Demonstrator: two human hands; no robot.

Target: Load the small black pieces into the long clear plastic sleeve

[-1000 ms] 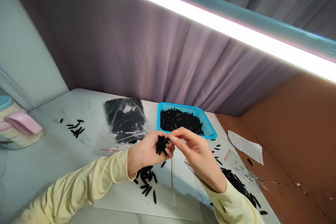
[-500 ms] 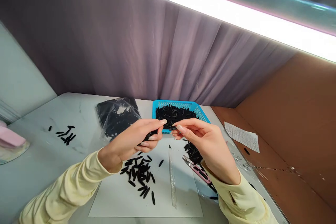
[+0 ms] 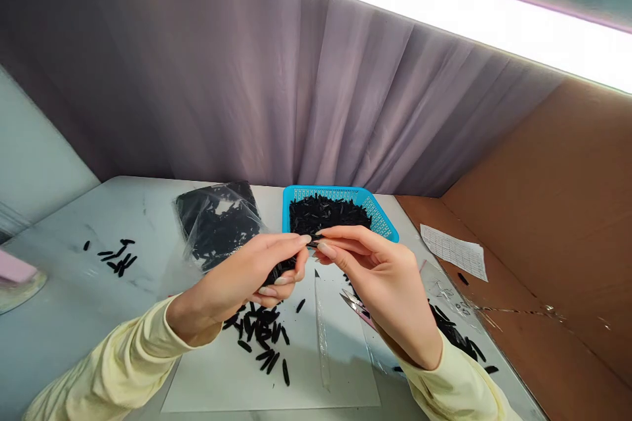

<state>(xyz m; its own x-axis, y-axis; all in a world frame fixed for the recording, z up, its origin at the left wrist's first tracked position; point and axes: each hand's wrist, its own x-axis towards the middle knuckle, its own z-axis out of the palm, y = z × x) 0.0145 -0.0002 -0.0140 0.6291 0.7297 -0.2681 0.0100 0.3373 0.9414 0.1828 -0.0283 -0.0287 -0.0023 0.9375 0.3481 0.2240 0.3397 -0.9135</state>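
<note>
My left hand [image 3: 261, 266] is closed around several black strips, with its thumb and fingertip pinched at the near side of the blue basket [image 3: 390, 227]. Fingertips of my right hand [image 3: 378, 270] meet it there, pinching a small dark piece [image 3: 313, 244] between the two hands. Below them, a pile of black strips [image 3: 261, 329] lies on a white sheet [image 3: 212, 388]. Black pieces fill the basket. Pink-handled scissors [image 3: 356, 308] lie partly hidden under my right hand, beside a thin clear-wrapped tool [image 3: 322, 335].
A clear plastic bag of black pieces [image 3: 217, 227] lies at the back left. Loose black strips [image 3: 118, 258] are scattered further left, near a pink object [image 3: 16, 270]. At right are a printed paper [image 3: 454, 251] and more black strips [image 3: 457, 335].
My right hand has moved left, bringing its fingertips against those of my left hand. The view has shifted slightly, and more black strips show beside my right forearm.
</note>
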